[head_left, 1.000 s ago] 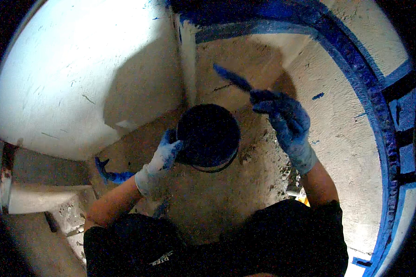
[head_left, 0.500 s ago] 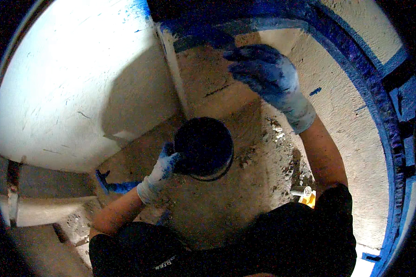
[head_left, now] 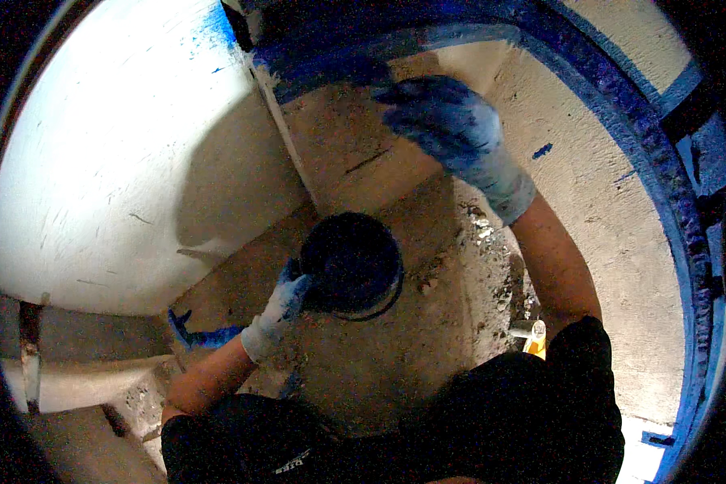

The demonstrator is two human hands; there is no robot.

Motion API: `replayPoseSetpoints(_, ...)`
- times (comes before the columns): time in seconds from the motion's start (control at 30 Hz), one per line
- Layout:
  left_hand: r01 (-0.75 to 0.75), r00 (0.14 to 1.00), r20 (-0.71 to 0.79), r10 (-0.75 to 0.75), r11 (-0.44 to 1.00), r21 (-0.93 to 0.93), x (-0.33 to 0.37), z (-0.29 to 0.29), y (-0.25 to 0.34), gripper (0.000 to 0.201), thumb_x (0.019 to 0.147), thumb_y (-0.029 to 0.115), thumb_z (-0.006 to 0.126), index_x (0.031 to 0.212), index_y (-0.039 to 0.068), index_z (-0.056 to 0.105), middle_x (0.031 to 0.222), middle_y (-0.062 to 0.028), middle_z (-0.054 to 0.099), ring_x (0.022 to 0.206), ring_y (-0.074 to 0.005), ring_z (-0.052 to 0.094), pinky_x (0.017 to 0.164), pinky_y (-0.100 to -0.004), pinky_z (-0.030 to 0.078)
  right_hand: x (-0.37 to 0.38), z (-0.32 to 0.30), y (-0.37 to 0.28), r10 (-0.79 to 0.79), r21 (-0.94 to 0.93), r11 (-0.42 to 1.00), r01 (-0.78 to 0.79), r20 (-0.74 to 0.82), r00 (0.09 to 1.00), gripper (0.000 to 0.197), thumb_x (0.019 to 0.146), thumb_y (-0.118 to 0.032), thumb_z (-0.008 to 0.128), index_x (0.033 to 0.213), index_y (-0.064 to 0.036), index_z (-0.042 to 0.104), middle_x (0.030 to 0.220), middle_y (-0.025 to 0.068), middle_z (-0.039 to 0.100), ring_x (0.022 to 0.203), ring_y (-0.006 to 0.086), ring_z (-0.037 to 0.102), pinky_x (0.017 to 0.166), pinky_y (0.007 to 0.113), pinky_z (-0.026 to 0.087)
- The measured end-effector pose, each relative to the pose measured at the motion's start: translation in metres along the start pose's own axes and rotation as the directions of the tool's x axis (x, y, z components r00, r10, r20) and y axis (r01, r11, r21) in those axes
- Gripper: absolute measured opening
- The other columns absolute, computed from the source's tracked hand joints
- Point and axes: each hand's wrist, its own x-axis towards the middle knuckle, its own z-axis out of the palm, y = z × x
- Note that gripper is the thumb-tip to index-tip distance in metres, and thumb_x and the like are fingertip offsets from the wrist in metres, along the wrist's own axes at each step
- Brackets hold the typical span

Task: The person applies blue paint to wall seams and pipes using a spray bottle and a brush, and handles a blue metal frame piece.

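My left hand [head_left: 282, 300], in a white glove stained blue, grips the rim of a round dark bucket [head_left: 352, 262] on its left side. The bucket's inside is dark blue, and its contents are hard to make out. My right hand [head_left: 456, 129], its gloved fingers soaked in blue, is raised to the far wall just below a dark blue painted band [head_left: 427, 44]. Its fingers are curled together and point left. Whatever they hold, if anything, is lost in the dark blue around the fingertips.
A brightly lit white panel [head_left: 97, 177] stands on the left. A pale rough wall [head_left: 597, 242] with blue-painted edging curves along the right. Rubble [head_left: 488, 266] lies along its foot, near a yellow-and-white object [head_left: 535, 339]. A long blue-stained object [head_left: 210, 335] lies left of my left wrist.
The view has shifted a little. My right hand appears slightly further left along the blue band. My left hand keeps its grip on the bucket.
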Motion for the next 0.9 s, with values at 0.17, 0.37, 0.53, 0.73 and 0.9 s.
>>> replayPoseSetpoints(0.17, 0.077, 0.996, 0.050, -0.074, 0.996, -0.051, -0.002, -0.003, 0.000, 0.046, 0.086, 0.008, 0.056, 0.128, 0.001, 0.036, 0.117, -0.0140, 0.055, 0.098, -0.0239, 0.059, 0.077, -0.0353, 0.054, -0.020, -0.054, 0.043, 0.043, -0.273, 0.960, -0.057, -0.057, 0.997, 0.020, 0.078, -0.008, 0.067, 0.098, -0.0080, 0.068, 0.102, 0.0077, 0.066, 0.096, 0.0233, 0.061, 0.084, 0.034, 0.049)
replayPoseSetpoints(0.37, 0.087, 0.995, -0.054, -0.087, 0.996, 0.002, -0.002, -0.006, -0.004, 0.044, 0.082, 0.010, 0.063, 0.119, 0.003, 0.040, 0.108, -0.0134, 0.057, 0.089, -0.0239, 0.060, 0.071, -0.0367, 0.055, -0.034, -0.035, 0.036, 0.132, -0.101, 0.985, -0.139, -0.076, 0.988, 0.017, 0.080, -0.003, 0.064, 0.097, -0.0042, 0.067, 0.106, 0.0108, 0.064, 0.098, 0.0224, 0.060, 0.084, 0.032, 0.049)
replayPoseSetpoints(0.53, 0.059, 0.997, -0.054, -0.058, 0.998, 0.019, 0.001, -0.015, -0.012, 0.039, 0.083, 0.011, 0.062, 0.116, 0.003, 0.043, 0.104, -0.0137, 0.059, 0.083, -0.0258, 0.063, 0.065, -0.0356, 0.056, 0.014, 0.009, -0.035, -0.200, 0.122, 0.974, 0.192, 0.058, 0.978, 0.019, 0.076, -0.003, 0.066, 0.095, -0.0064, 0.067, 0.112, 0.0091, 0.063, 0.101, 0.0247, 0.060, 0.085, 0.034, 0.049)
replayPoseSetpoints(0.73, 0.075, 0.997, -0.003, -0.075, 0.997, -0.009, 0.003, -0.003, -0.006, 0.033, 0.085, 0.009, 0.057, 0.115, 0.004, 0.045, 0.103, -0.0143, 0.060, 0.079, -0.0274, 0.065, 0.060, -0.0364, 0.058, -0.020, -0.016, 0.025, 0.034, -0.037, 0.999, -0.036, -0.050, 0.998, 0.016, 0.078, -0.005, 0.066, 0.094, -0.0077, 0.068, 0.108, 0.0091, 0.065, 0.097, 0.0242, 0.061, 0.084, 0.034, 0.049)
replayPoseSetpoints(0.9, 0.081, 0.995, -0.049, -0.082, 0.997, -0.017, -0.007, 0.010, 0.001, 0.032, 0.085, 0.008, 0.056, 0.115, 0.003, 0.044, 0.102, -0.0142, 0.060, 0.079, -0.0271, 0.065, 0.061, -0.0368, 0.058, -0.051, -0.056, 0.061, 0.150, -0.214, 0.959, -0.184, -0.165, 0.975, 0.017, 0.081, -0.005, 0.064, 0.097, -0.0052, 0.068, 0.104, 0.0090, 0.066, 0.093, 0.0223, 0.061, 0.083, 0.031, 0.049)
